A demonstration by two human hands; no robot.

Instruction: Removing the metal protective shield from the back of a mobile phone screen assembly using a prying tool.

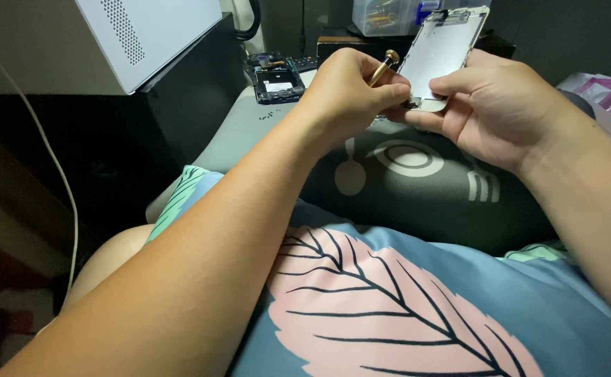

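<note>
— How are the hands set?

— The left hand (351,87) comes in from seven o'clock, forearm running long across the lap, wrist bent a little, knuckles toward the camera. Its fingers are curled tight around a small screwdriver (384,65) with a brass-coloured cap; the cap sticks up at one o'clock from the fist.

— And the other?

— The right hand (490,112) enters from four o'clock, palm turned toward the left hand. Thumb and forefinger pinch the bottom edge of a phone screen panel (442,52), its bare metal back toward the camera. The panel stands tilted, its top leaning to one o'clock, in the upper middle of the view, above a grey mat (417,188) printed with pale round symbols.

— Where does the tool meet it?

— At the panel's lower end, about three o'clock of the left fist. The tip itself is hidden behind the left fingers, so I cannot tell whether it touches.

— Anything else hard to read?

— An opened phone body (276,78) lies at ten o'clock of the left hand, its insides too small to make out. A white perforated box (145,35) is cut off by the top edge, a clear plastic bin (389,15) too. At the right edge, crumpled pink-and-clear plastic (609,94) is partly out of view. A leaf-patterned cloth (389,307) covers the lap.
</note>
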